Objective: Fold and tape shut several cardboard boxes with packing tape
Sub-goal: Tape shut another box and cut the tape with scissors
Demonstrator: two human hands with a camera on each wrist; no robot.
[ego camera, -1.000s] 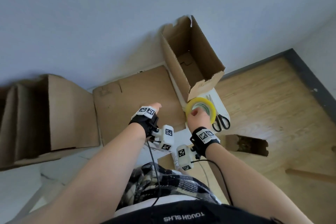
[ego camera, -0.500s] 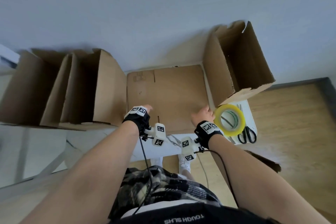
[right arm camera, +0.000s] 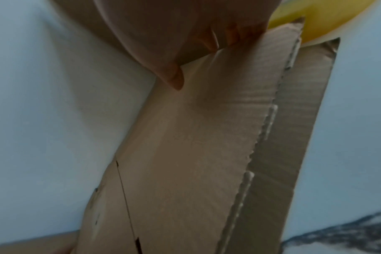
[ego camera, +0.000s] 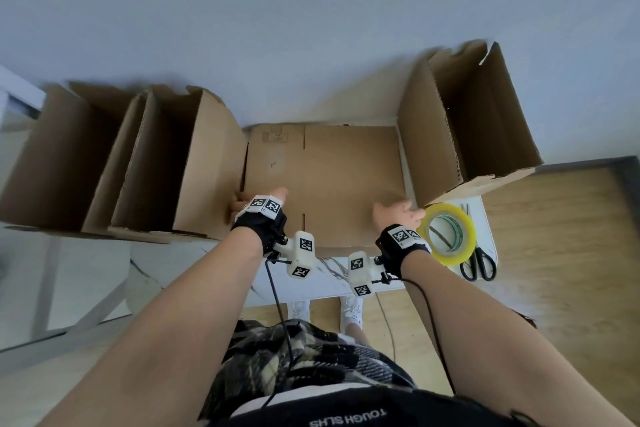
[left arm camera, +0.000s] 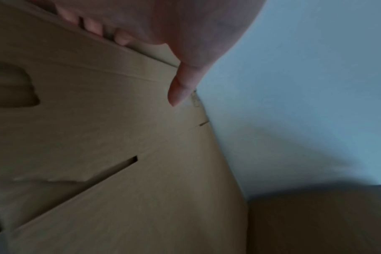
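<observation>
Since 0.5 s ago: right hand [ego camera: 398, 213] has slid outward to the right edge of the flattened box [ego camera: 346, 180]; camera view shifted slightly, tape untouched.

Left hand [ego camera: 266, 203] at the left edge of the flattened box, thumb on top, fingers [left arm camera: 93, 28] tucked over and behind the edge, so it grips the cardboard. Right hand: thumb lies on the top face, fingers [right arm camera: 235, 34] curl round the right edge; wrist view is dim, but this reads as a grip. Hands well apart, one at each side of the sheet.

Flattened box lies on the white table [ego camera: 346, 282], far edge against the wall [ego camera: 311, 28]. Packing tape roll [ego camera: 446, 234], yellow, on the table just right of the right hand. Scissors [ego camera: 479, 262] beside the roll, at the table's right end. Open box [ego camera: 467, 128] on its side right of the sheet, overhanging the tape. Two open boxes [ego camera: 138, 163] on their sides to the left, the nearer touching the sheet's left edge.
</observation>
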